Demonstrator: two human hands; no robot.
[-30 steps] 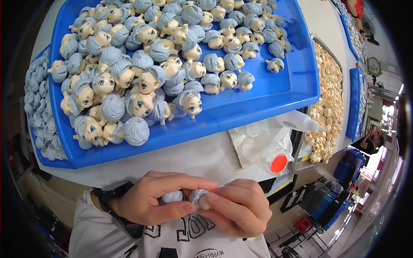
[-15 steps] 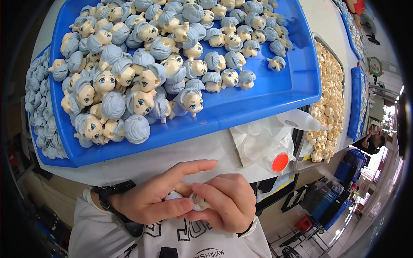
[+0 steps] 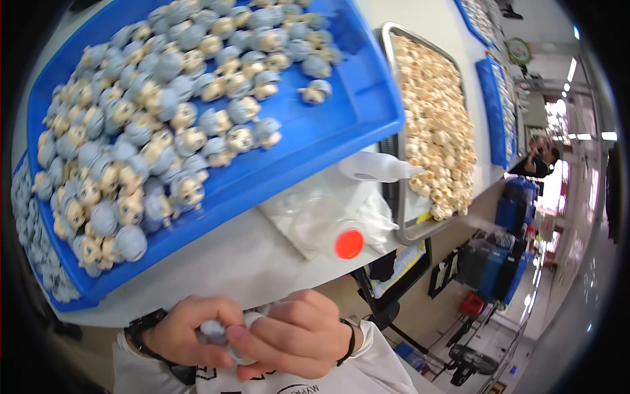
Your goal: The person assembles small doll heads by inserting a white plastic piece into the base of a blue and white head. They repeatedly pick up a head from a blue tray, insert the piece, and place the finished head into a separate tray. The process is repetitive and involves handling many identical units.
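Observation:
Close to my body, below the table's front edge, my two hands meet. My left hand [image 3: 198, 330] curls around a pale-blue doll hair piece [image 3: 213, 330], its rounded side showing between the fingers. My right hand [image 3: 298, 335] is closed, its fingertips pressed on a small doll head part [image 3: 241, 356] with a pale-blue rim; most of it is hidden by the fingers. Beyond them, a blue tray [image 3: 262, 197] holds many doll heads with pale-blue hair and painted eyes. One doll head [image 3: 315, 92] lies apart on the tray's right side.
At the left, another blue tray [image 3: 65, 303] holds loose pale-blue hair pieces. A metal tray [image 3: 420, 231] of cream parts stands at the right. Between lie a white squeeze bottle [image 3: 371, 167] and a clear container with a red cap [image 3: 349, 244]. A person [image 3: 539, 161] is farther off.
The view has swung to the right, so the trays appear shifted left. My left hand's outstretched fingers have curled in around the hair piece, and both hands remain together.

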